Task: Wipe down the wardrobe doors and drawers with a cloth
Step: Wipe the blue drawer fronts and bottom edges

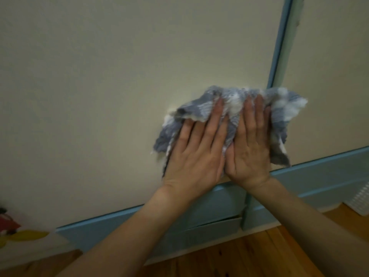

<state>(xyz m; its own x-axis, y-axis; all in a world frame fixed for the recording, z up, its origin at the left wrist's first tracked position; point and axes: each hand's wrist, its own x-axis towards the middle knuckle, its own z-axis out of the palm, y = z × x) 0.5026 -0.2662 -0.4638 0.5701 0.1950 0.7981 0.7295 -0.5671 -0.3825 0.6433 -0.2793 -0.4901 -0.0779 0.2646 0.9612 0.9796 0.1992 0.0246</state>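
A crumpled grey and white cloth [231, 108] lies flat against the cream wardrobe door [99, 86], low on its right side. My left hand [197, 148] and my right hand [249, 144] press on the cloth side by side, fingers straight and pointing up. The cloth's right end reaches the blue frame strip [279, 47] between two doors. Below the door run blue drawers [211, 222]; one drawer front sits slightly out.
A second cream door [335, 76] stands to the right of the strip. Wooden floor [249, 256] runs along the base. A white ribbed object [359, 200] sits at the right edge, and a red and yellow item [12, 230] at the lower left.
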